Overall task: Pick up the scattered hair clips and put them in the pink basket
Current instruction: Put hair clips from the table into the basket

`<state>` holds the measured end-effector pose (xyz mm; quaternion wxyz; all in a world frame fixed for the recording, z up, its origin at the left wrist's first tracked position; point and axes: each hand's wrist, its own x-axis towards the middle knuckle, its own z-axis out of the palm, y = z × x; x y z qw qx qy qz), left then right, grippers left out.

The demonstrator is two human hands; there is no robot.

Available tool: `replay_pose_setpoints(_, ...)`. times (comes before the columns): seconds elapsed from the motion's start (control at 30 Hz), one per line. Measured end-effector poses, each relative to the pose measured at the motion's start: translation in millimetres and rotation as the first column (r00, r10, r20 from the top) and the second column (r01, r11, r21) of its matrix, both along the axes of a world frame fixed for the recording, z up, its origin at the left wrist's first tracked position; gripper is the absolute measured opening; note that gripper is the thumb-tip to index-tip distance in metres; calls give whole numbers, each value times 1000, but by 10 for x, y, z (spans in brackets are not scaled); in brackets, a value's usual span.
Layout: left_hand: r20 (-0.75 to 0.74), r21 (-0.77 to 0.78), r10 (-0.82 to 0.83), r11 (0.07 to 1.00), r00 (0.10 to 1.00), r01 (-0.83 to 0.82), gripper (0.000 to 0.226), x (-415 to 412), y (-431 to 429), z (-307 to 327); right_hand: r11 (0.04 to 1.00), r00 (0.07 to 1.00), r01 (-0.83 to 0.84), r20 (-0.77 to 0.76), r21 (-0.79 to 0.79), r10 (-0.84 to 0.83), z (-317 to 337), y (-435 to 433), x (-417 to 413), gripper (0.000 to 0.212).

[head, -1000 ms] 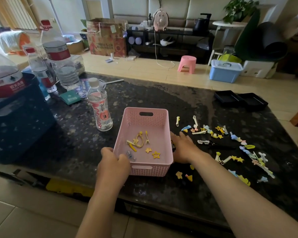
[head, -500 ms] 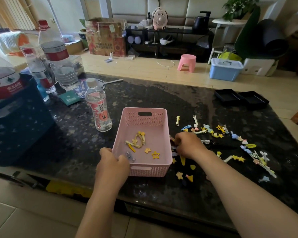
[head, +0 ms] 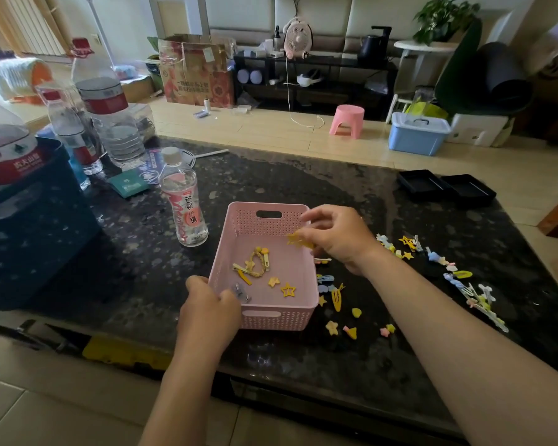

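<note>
A yellow star-shaped clip [head: 298, 240], blurred, is pinched in the fingers of the right hand [head: 339, 237] over the right rim of the pink basket [head: 273, 317], a rectangular plastic tub with perforated walls and slot handles. Several yellow clips lie on its floor. The left hand [head: 210, 309] grips its near left corner. More small pastel clips [head: 337, 297] lie scattered right of the basket on the speckled dark stone table [head: 303, 181], toward its right edge.

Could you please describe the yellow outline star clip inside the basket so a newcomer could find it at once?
Find the pink basket on the dark table. The outline star clip lies near its front right corner. Unlike the solid yellow star beside it, its centre is hollow.
</note>
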<state>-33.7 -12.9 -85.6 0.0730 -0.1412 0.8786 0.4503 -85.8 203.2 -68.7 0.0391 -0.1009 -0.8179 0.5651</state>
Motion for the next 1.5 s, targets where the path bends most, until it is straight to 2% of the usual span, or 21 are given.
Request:
replay_pose_setpoints(0.07, 1, 3, -7, 1000, 1000, 7, 22, 9, -6, 2, 997, 998, -1, -62, 73, 6, -8, -63, -54, 18)
replay_pose_setpoints(0.13, 2, 6, -12, 1000, 1000, 12, 23, 16, -12, 4, 972, 990, 119, -100, 203, -100, -61, -18, -97, 20)
replay_pose_setpoints(0.2, -1, 10, -12, 1000, 1000, 12, 22, 12, -19, -5, 924, 987, 159, -27, 348, -159, -188, 103, -108, 35)
replay_pose_setpoints(0.27, 5, 14, -12, 1000, 1000, 12, 21, 1, -27, -14, 881, 977, 5, 185, 472, -104, -386, 224, -87, 64)
replay_pose_setpoints(0.33, 10, 17, -12, 1000, 1000, 12, 20, -13, -30, -28, 815, 910, -258, 413, 519, 25, -571, 276, -28, 94)
replay_pose_setpoints(0.4, 7, 12, -14, 1000, 1000, 13, 20, -29, -28, -36, 751, 839, -417, 536, 513, 99, -692, 280, 3, 106)
replay_pose_setpoints(0.5, 0, -3, -21, 1000, 1000, 21, 20, -40, -15, -41, 712, 825, -459, 553, 532, 118, -773, 268, -22, 94)
replay_pose_setpoints(0.63, -5, -20, -21, 1000, 1000, 21, 20, -40, -6, -32, 637, 901, -389, 419, 665, 112, -742, 228, -48, 51)
replay_pose_setpoints(0.7, -9, -23, -23, 999, 1000, 23, 20, -42, -3, -38, 593, 921, -359, 375, 720, 103, -727, 214, -26, 41)
replay_pose_setpoints(0.9, -20, -26, -28, 999, 999, 27, 17, -29, -1, -49, 705, 944, -224, 330, 673, -14, -764, 197, 13, 6)
replay_pose_setpoints(1.0, -22, -21, -35, 999, 999, 34, 17, -21, -2, -37, 759, 941, -164, 332, 630, -72, -740, 202, 30, 13)
replay_pose_setpoints(1.1, -20, -23, -42, 999, 999, 42, 17, -27, -8, -46, 847, 937, -17, 304, 532, -172, -707, 276, 41, 15)
replay_pose_setpoints(1.27, -33, -43, -38, 998, 999, 37, 16, -41, -2, -59, 927, 932, 272, 169, 259, -320, -471, 322, -17, 15)
replay_pose_setpoints(1.37, -37, -53, -34, 998, 999, 32, 17, -44, -2, -73, 938, 956, 275, 42, 213, -290, -307, 188, -103, 15)
replay_pose_setpoints(1.5, -28, -68, -32, 997, 999, 30, 18, -44, 0, -68, 975, 995, 82, -71, 207, -68, -125, -128, -129, 19)
